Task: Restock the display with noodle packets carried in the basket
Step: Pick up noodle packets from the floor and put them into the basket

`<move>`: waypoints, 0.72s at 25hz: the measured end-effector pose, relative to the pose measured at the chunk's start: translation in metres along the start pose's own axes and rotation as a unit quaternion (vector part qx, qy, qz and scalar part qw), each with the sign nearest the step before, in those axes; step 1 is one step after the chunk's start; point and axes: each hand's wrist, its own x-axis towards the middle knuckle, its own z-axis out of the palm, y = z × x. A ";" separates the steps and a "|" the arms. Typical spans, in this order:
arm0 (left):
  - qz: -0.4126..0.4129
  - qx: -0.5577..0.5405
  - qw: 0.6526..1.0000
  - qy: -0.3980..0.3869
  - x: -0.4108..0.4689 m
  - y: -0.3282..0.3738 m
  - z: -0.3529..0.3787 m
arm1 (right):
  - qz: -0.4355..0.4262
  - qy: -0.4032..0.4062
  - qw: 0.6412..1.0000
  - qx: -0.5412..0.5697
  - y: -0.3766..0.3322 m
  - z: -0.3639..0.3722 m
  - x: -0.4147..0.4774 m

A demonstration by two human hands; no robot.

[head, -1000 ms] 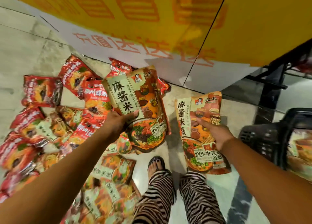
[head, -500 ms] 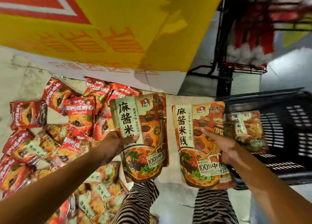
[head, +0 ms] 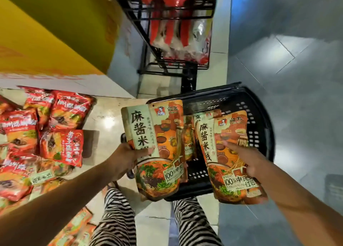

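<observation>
My left hand (head: 126,160) grips an orange noodle packet (head: 157,140) with a pale label, held upright over the left rim of the black basket (head: 259,119). A second, matching noodle packet (head: 228,153) is held by my right hand (head: 248,160) above the basket's middle. Between the two, at least one more packet (head: 189,134) shows inside the basket. The display pile of red and orange packets (head: 55,127) lies on the low platform at the left.
A yellow and white sign board (head: 55,41) stands behind the pile. A black wire rack (head: 167,32) with red and white goods is beyond the basket. Grey tiled floor (head: 297,78) spreads to the right. My striped trouser legs (head: 118,218) are below.
The view has swung right, from the pile to the basket. Both hands have kept their packets and now hold them over the basket rather than over the floor next to the pile.
</observation>
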 end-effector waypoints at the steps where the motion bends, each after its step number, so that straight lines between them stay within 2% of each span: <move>1: -0.010 0.008 1.000 0.008 0.012 -0.003 0.015 | -0.001 0.017 1.000 -0.001 -0.002 -0.013 0.008; 8: -0.087 0.018 0.996 0.031 0.105 -0.023 0.062 | 0.003 0.045 0.998 0.048 -0.014 -0.040 0.085; 13: -0.156 -0.008 0.987 0.025 0.177 -0.056 0.055 | 0.050 -0.011 0.998 0.020 -0.008 -0.023 0.178; 18: -0.205 0.006 0.979 0.010 0.243 -0.087 0.053 | 0.080 -0.056 0.993 -0.069 0.006 -0.012 0.271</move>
